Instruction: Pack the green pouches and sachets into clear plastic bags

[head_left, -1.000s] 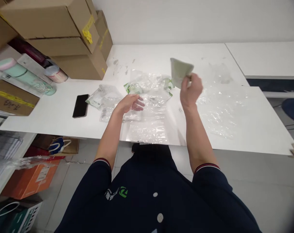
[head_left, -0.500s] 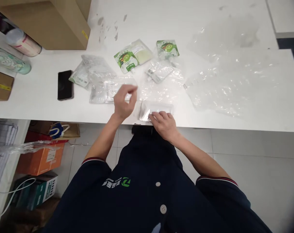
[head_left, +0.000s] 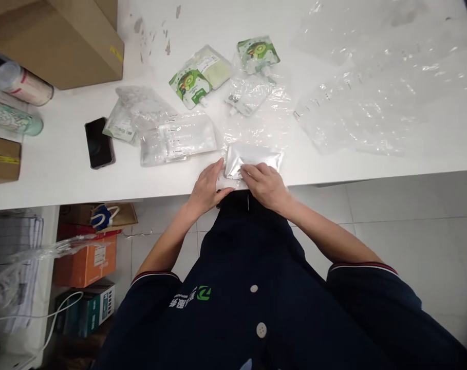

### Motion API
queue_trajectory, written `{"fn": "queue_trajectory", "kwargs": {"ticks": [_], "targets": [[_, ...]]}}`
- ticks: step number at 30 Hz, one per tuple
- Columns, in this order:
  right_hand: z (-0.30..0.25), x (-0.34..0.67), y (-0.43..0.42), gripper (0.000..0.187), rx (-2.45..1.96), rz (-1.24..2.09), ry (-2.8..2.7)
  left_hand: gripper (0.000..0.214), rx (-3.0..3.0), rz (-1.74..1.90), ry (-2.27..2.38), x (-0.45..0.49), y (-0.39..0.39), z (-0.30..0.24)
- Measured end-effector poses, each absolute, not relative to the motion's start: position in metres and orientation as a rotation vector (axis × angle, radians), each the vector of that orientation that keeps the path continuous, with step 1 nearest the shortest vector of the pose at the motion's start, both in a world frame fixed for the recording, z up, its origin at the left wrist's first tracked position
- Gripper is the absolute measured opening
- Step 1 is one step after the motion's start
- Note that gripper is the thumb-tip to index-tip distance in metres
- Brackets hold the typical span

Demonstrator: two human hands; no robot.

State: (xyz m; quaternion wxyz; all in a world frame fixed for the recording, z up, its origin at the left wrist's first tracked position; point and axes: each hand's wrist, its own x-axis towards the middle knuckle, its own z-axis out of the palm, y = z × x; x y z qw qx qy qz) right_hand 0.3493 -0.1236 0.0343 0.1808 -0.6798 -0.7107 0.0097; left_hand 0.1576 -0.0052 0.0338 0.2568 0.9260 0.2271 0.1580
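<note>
A silver foil pouch (head_left: 233, 160) lies flat at the table's front edge, on clear plastic film. My right hand (head_left: 267, 186) is on its near side, with bunched fingertips gripping the surface; part of the pouch is hidden under them. Just left of the pouch is my left hand (head_left: 209, 189), thumb and fingers apart, its fingertips by the pouch's left edge and the film. Beyond the pouch, a clear bubble sleeve (head_left: 252, 95) lies near a green spout pouch with fruit print (head_left: 258, 51). Two more overlapping pouches, one a green spout pouch (head_left: 190, 88), lie to the left.
Left of my hands are clear plastic packets (head_left: 187, 136) and a black phone (head_left: 99, 143). A large cardboard box (head_left: 75, 46), a can (head_left: 25, 85) and a small carton (head_left: 2, 159) stand further left. Clear plastic sheeting (head_left: 356, 108) spreads over the right side. Boxes sit on a shelf below.
My left hand has come down from above the packets to the pouch's left side, and its fingers have opened out. My right hand stays on the pouch. The whole view has tilted slightly.
</note>
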Motion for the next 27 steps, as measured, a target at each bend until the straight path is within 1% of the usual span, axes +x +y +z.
{"fn": "queue_trajectory", "kwargs": {"ticks": [3, 4, 7, 8, 9, 12, 16, 18, 21, 23, 25, 27], "targets": [[0.035, 0.357, -0.131, 0.038, -1.827, 0.143, -2.071, 0.075, 2.616, 0.391, 0.535, 0.159, -0.004, 0.036], [0.038, 0.362, -0.134, 0.040, -1.817, 0.177, -2.091, 0.074, 2.656, 0.365, 0.509, 0.160, -0.004, 0.037], [0.046, 0.380, -0.149, 0.064, -1.884, 0.264, -2.118, 0.069, 2.765, 0.315, 0.481, 0.162, -0.007, 0.038], [0.047, 0.385, -0.154, 0.069, -1.918, 0.297, -2.117, 0.066, 2.791, 0.313, 0.489, 0.162, -0.009, 0.037], [0.046, 0.390, -0.159, 0.069, -1.943, 0.330, -2.115, 0.063, 2.812, 0.318, 0.498, 0.162, -0.012, 0.036], [0.039, 0.397, -0.173, 0.060, -1.931, 0.383, -2.096, 0.052, 2.849, 0.359, 0.532, 0.162, -0.023, 0.029], [0.030, 0.400, -0.184, 0.054, -1.826, 0.318, -2.086, 0.042, 2.886, 0.426, 0.570, 0.162, -0.034, 0.023], [0.030, 0.398, -0.183, 0.059, -1.840, 0.268, -2.105, 0.040, 2.904, 0.455, 0.554, 0.163, -0.035, 0.021], [0.035, 0.394, -0.174, 0.080, -1.912, 0.214, -2.148, 0.040, 2.949, 0.484, 0.503, 0.164, -0.033, 0.022], [0.039, 0.392, -0.166, 0.089, -1.941, 0.197, -2.178, 0.041, 2.980, 0.487, 0.485, 0.164, -0.030, 0.023], [0.042, 0.392, -0.161, 0.088, -1.956, 0.177, -2.191, 0.043, 2.994, 0.484, 0.485, 0.164, -0.029, 0.024], [0.043, 0.395, -0.160, 0.077, -1.967, 0.148, -2.193, 0.046, 2.992, 0.474, 0.495, 0.163, -0.028, 0.025]]}}
